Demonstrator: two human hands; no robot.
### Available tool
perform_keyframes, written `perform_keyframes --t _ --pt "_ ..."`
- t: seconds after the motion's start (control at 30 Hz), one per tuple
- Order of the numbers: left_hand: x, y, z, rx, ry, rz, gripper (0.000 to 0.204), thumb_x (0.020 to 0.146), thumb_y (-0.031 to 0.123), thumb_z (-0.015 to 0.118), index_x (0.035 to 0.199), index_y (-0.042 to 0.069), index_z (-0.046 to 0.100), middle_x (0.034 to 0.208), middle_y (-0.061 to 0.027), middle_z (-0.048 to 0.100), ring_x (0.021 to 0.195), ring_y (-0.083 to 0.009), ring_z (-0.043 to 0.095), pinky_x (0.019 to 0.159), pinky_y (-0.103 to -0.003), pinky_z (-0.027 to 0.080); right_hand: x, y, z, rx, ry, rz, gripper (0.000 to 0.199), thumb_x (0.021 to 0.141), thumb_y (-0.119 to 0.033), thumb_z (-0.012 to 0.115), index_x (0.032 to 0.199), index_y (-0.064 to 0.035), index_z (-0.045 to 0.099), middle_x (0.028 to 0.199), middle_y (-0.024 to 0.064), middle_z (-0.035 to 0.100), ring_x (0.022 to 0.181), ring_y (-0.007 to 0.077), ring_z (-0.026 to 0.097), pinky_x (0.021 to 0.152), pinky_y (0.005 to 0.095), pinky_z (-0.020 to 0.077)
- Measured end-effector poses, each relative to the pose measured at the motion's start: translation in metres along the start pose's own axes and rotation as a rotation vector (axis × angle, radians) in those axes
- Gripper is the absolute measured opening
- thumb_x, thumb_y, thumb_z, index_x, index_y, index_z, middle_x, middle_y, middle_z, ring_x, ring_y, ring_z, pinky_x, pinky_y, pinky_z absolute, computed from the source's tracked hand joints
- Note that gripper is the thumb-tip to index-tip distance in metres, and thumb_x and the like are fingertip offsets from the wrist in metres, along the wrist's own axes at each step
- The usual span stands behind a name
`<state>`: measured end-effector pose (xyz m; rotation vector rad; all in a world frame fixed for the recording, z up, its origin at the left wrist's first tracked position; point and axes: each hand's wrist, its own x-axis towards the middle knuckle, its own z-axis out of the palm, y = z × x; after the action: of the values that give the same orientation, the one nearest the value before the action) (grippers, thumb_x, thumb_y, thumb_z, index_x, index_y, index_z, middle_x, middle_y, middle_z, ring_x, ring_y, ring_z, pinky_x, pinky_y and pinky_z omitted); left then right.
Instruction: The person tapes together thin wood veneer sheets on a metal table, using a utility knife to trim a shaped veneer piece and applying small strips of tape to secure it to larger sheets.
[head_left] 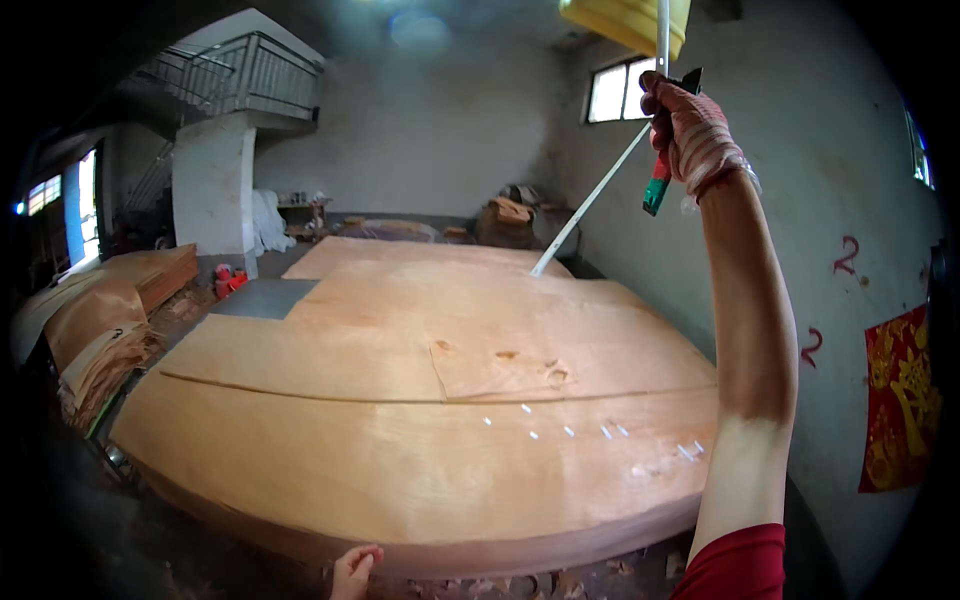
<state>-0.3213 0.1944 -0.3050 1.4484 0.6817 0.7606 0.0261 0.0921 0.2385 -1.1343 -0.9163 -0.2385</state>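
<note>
Raised at the upper right, my right hand [690, 135] wears a pinkish, dirty glove and is closed around a knife-like tool [655, 186]. The tool's handle is wrapped in red and green, and a dark flat end sticks out above the fist. At the same hand runs a long thin pale strip [592, 205], slanting down to the far part of the veneer sheets [400, 440]; a pale length also rises above the fist. Whether both are one piece, I cannot tell. Low at the near edge, my bare left hand [357, 572] has its fingers curled together, nothing visible in them.
Small white marks [569, 431] dot the near sheet, and a patch with knots [505, 365] lies behind its seam. More stacked sheets [150, 280] stand at left. A yellow object [625, 22] hangs overhead. A grey wall [840, 190] borders the right side; scraps litter the floor.
</note>
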Motion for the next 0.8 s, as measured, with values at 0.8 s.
perform_keyframes --t 0.8 --pt "0.196 0.151 0.318 -0.233 -1.267 -0.184 0.041 0.087 0.02 0.055 0.119 -0.004 0.044 0.108 -0.0192 0.057 0.105 -0.0294 0.055 0.092 -0.033 0.043 -0.284 0.24 -0.14 0.242 -0.038 0.952 0.027 0.079 -0.018 0.065 0.097 -0.0027 0.052 0.071 0.0046 0.056 0.044 0.0104 0.047 0.036 0.0217 0.0359"
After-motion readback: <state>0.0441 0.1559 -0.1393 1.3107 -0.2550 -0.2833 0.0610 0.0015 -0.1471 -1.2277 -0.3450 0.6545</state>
